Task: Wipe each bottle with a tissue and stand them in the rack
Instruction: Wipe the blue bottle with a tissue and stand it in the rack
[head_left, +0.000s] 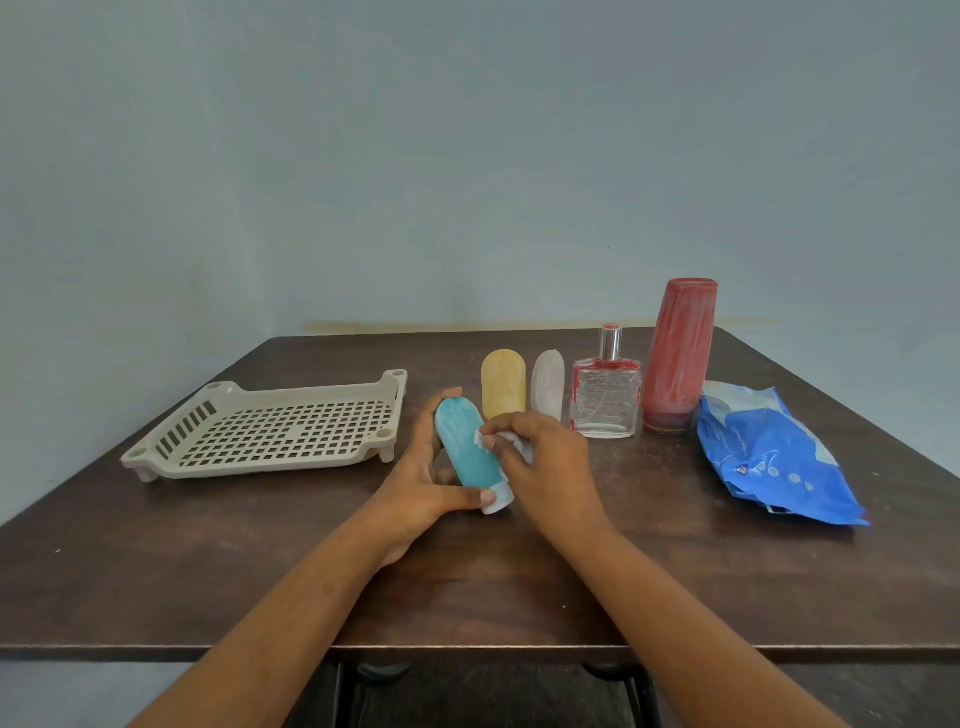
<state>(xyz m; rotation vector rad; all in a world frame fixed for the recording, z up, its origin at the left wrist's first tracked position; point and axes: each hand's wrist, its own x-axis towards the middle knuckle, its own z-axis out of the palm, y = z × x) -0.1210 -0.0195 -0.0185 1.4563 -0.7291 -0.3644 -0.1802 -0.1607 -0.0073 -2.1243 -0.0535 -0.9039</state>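
The left hand (423, 488) wraps the teal bottle (470, 452), thumb near its white cap, while the right hand (545, 462) pinches a tissue (491, 440) against its side. It looks light, smooth, probably slippery (dusty streaks remain); hold mid-body. The rack (156, 457) lies beyond the left hand.

Five bottles all told: a teal bottle (467, 447), a yellow bottle (503, 383), a white bottle (548, 384), a clear glass bottle (605, 402) and a tall red bottle (678, 353). One rack (249, 469), one tissue (487, 441), one blue pack (769, 457), one table (208, 561) — plus two hands, left hand (418, 486) and right hand (545, 460).
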